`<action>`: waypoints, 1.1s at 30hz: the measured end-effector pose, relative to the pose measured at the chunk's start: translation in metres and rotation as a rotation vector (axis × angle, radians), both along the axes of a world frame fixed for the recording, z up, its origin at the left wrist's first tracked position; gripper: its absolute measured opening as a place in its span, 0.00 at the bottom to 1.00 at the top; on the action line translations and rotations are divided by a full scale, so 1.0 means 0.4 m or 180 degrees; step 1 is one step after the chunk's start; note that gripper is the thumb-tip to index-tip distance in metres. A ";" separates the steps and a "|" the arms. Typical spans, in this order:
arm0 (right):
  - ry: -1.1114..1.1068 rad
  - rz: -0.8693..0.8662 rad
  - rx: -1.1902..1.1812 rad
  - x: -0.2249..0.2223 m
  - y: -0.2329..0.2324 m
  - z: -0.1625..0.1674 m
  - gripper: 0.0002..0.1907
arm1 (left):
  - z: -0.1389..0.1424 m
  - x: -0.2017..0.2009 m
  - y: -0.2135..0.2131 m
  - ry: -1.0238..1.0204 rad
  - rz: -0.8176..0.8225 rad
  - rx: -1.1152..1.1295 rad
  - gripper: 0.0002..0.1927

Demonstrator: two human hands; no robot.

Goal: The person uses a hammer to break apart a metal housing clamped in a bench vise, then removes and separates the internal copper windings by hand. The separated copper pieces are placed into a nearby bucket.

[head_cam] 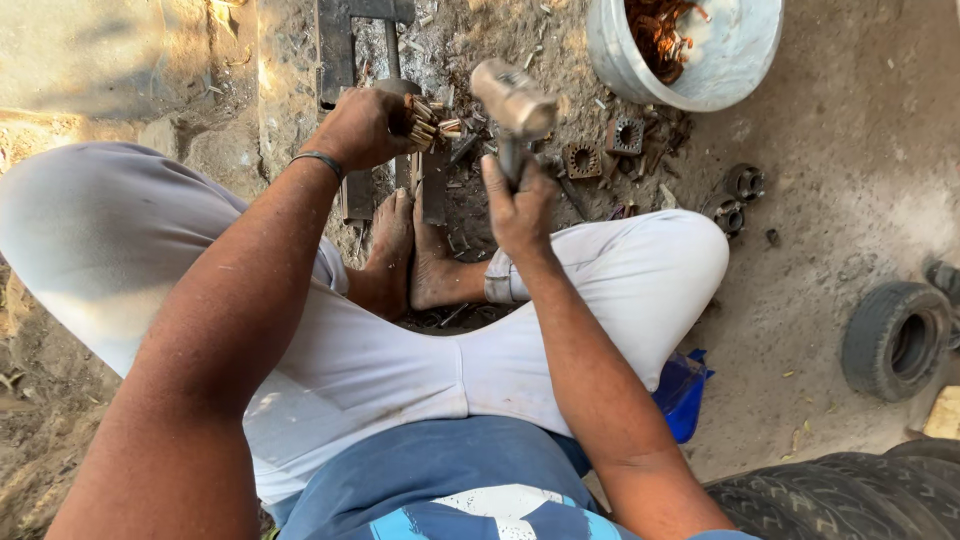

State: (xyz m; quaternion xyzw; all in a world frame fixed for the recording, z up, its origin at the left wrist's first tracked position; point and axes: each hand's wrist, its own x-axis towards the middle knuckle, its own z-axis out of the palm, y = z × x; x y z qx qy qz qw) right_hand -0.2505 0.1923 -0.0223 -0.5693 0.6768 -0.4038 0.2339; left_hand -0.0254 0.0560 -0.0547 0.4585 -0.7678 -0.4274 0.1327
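From the head view I look down on my crossed legs and bare feet (pixel 410 255) on the dirt ground (pixel 830 170).

My left hand (pixel 362 128) is closed around a coil (pixel 432 122), a stubby piece with copper-coloured wire ends fanning out to the right of my fingers. It is held just above a dark metal bar (pixel 336 50) that lies on the ground ahead of my feet. A dark band (pixel 318 159) sits on that wrist.

My right hand (pixel 520 205) is wrapped tight around the handle of a hammer (pixel 514 97). The grey steel head is up, tilted, just right of the coil and apart from it; I cannot tell how far above.

Past the hammer, square metal cores (pixel 604 148) with round holes lie among scraps and chips. A white bucket (pixel 735 60) at the top right holds tangled copper wire (pixel 658 30). Two small round metal parts (pixel 736 195) lie right of my knee. A small tyre (pixel 896 338) rests at the far right, with larger tyres (pixel 850 495) at the bottom right corner. A blue object (pixel 685 392) shows under my right thigh.
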 end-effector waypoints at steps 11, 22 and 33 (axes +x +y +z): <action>-0.0018 -0.0250 0.1157 0.013 -0.009 0.012 0.23 | 0.012 -0.009 -0.001 -0.0121 -0.0371 -0.0102 0.05; 0.0126 0.0194 0.1860 0.059 -0.046 -0.037 0.19 | -0.002 0.011 0.008 -0.0275 -0.0567 -0.0170 0.03; 0.0041 0.0359 -0.0891 0.029 -0.033 -0.004 0.19 | -0.015 0.000 0.009 -0.0338 -0.0505 -0.0330 0.05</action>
